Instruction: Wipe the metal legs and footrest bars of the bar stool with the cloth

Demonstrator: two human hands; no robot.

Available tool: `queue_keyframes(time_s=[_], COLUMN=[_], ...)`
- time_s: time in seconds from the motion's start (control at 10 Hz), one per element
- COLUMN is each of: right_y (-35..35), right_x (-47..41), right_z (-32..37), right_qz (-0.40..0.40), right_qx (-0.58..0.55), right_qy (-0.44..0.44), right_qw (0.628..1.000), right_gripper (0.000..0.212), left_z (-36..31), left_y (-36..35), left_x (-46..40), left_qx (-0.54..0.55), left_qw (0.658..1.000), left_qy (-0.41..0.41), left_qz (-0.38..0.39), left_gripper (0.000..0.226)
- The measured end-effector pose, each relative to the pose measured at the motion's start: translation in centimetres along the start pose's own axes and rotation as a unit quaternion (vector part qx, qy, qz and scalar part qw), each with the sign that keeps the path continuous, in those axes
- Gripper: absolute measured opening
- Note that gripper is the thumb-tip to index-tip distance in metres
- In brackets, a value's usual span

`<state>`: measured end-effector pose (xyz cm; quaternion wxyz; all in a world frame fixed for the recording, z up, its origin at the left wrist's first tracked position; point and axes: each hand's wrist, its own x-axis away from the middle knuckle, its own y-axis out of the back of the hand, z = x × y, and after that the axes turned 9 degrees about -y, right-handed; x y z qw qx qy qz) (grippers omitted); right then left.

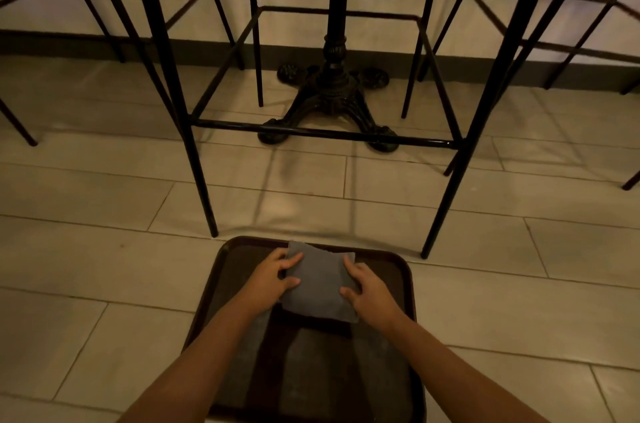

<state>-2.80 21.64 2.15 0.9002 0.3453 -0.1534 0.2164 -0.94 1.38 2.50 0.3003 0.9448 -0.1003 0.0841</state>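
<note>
A folded grey cloth (319, 284) lies on a dark brown tray (398, 287) on the floor right below me. My left hand (273, 275) grips the cloth's left edge, and my right hand (367, 291) grips its right edge. Just beyond the tray stands the bar stool: black metal legs (194, 152) at the near left and near right (460, 162), joined by a black front footrest bar (322, 133). Side and rear footrest bars form a square frame behind it. The stool's seat is out of view.
A black cast-iron table pedestal (332, 90) stands inside the stool's frame against the wall. Other black stools stand at the left (114, 6) and right (561, 24). The floor is pale wood-look tile (104, 249).
</note>
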Motion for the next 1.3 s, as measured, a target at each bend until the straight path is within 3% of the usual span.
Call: queue_keyframes(time_s=[0.2,0.5,0.7,0.8,0.9,1.1,1.2,1.3], right_y=[-2.0,-4.7,-5.5,-5.7,-5.5,-5.1,-4.9,-4.5], right_x=[-1.7,-2.1,-1.8,-2.1,-2.5,-2.5,-2.7,-2.3], right_z=[-1.6,-3.2,-3.6,-3.9,-4.1,-4.2,-4.3,-4.0], right_qz=[0.053,0.04,0.017,0.02,0.024,0.015,0.024,0.031], right_qx=[0.049,0.074,0.033,0.079,0.212,0.317,0.334,0.32], right_qy=[-0.02,-0.039,-0.089,-0.102,-0.084,-0.102,-0.11,-0.107], right_qw=[0.997,0.996,0.995,0.991,0.973,0.943,0.936,0.941], right_gripper=[0.074,0.074,0.059,0.062,0.072,0.07,0.071,0.071], left_z=[2.6,5.0,5.5,5.6,5.5,4.9,4.9,4.7], left_y=[-1.7,-4.0,-4.1,-4.4,-4.8,-4.7,-4.8,-4.5], left_x=[-1.0,-1.2,-1.2,-1.2,-1.1,-0.9,-0.9,-0.4], left_qx=[-0.036,-0.073,-0.045,-0.056,-0.157,-0.343,-0.346,-0.275], left_qw=[0.999,0.996,0.997,0.995,0.983,0.934,0.932,0.955], left_qy=[0.022,0.035,0.066,0.076,0.075,0.07,0.076,0.081], left_qz=[0.014,0.036,0.008,0.023,0.057,0.077,0.079,0.078], left_gripper=[0.055,0.06,0.06,0.073,0.079,0.076,0.076,0.074])
